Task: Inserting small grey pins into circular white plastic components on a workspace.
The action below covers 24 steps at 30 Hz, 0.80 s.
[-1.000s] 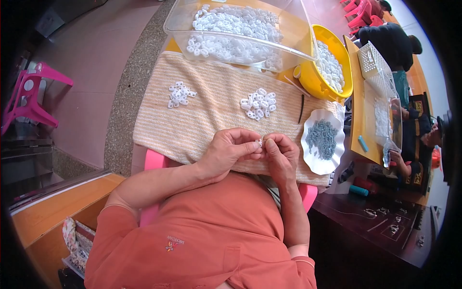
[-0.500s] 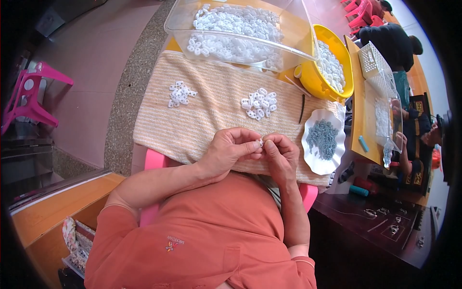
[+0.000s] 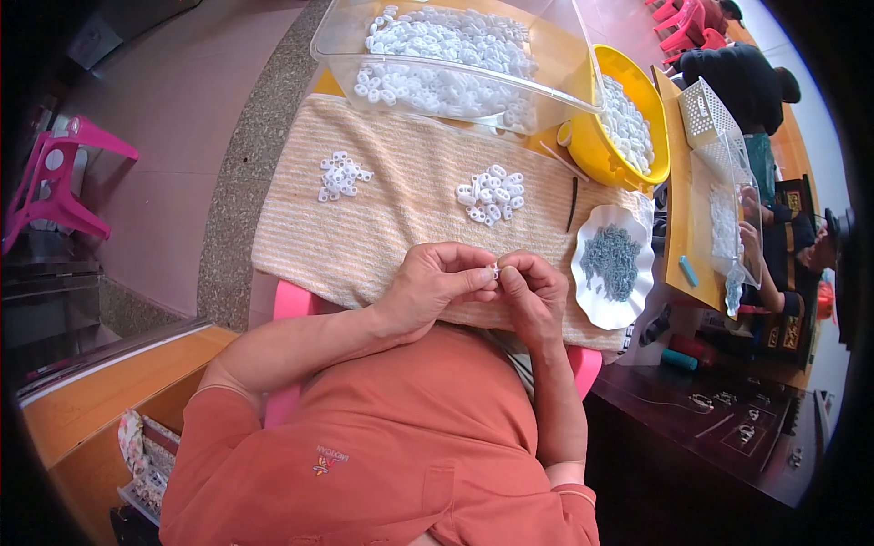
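Between the fingertips of both hands sits a small white plastic piece (image 3: 494, 271), mostly hidden by the fingers. My left hand (image 3: 435, 280) pinches it from one side, and my right hand (image 3: 533, 291) grips it from the other with thumb and forefinger. Beyond them on the striped towel (image 3: 391, 227) lie two small heaps: white square-looking pieces (image 3: 341, 176) on the left and white oval pieces with holes (image 3: 492, 195) nearer the middle. A white scalloped dish (image 3: 601, 314) of small grey-blue parts (image 3: 612, 262), perhaps springs, stands beside my right hand.
At the far side a clear plastic bin (image 3: 455, 68) holds many white pieces. Next to it stands a yellow tub (image 3: 655, 118), also filled with white pieces. A thin black stick (image 3: 572, 205) lies on the towel. People sit at a table (image 3: 678, 218) on the right.
Both hands stay in nearly the same place, still pinching the small white piece, with only slight finger movement. At the right-hand table, another person's hand has shifted.
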Each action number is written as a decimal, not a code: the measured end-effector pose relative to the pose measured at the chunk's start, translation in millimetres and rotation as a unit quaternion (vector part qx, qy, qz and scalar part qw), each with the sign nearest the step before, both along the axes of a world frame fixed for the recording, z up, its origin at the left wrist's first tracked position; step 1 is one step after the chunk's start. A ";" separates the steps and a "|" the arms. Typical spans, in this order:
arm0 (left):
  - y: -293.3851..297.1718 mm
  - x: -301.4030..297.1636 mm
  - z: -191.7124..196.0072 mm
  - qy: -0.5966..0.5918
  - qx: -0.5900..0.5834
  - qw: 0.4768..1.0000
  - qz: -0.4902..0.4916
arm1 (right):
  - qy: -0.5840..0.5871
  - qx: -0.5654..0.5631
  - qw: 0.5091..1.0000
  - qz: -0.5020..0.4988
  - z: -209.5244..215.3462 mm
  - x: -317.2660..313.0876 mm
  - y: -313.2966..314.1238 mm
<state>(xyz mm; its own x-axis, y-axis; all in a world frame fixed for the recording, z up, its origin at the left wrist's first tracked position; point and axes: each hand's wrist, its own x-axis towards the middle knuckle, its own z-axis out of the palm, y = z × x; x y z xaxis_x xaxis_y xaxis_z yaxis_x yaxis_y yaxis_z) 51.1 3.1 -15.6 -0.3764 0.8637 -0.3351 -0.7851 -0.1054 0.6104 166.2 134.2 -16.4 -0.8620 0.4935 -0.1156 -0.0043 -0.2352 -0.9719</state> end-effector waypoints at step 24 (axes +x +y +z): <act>0.6 -0.6 -6.0 0.000 0.003 1.000 -0.005 | -0.018 0.012 1.000 0.000 1.6 0.7 1.6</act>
<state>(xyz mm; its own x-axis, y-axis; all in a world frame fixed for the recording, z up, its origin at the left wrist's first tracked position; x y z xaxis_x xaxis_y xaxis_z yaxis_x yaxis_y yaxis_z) 50.5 3.7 -21.6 -0.3687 0.8692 -0.3296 -0.7856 -0.1017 0.6104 167.0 135.8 -14.8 -0.8576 0.4961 -0.1354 0.0317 -0.2118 -0.9768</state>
